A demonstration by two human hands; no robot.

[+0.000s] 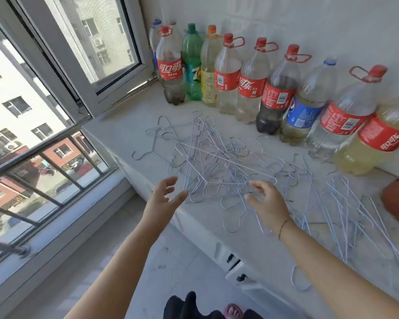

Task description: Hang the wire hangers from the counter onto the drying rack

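Left hand (165, 198) and right hand (266, 203), both with fingers spread and holding nothing, hover at the near edge of the tangled wire hangers (217, 157) lying across the pale counter (120, 134), with a row of plastic bottles (251, 81) lining the wall behind.

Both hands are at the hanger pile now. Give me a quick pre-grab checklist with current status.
1. Left hand free to grab: ok, open and empty.
2. Right hand free: ok, fingers spread over the wires, no grip closed yet.
3. Wire hangers within reach on the counter: ok.
4. One hanger separable: not ok, the pile is tangled and hooks interlock.
5. Row of plastic bottles clear of the pull: cannot tell, some hooks lie close to their bases.
6. Drying rack located: cannot tell, not in view.
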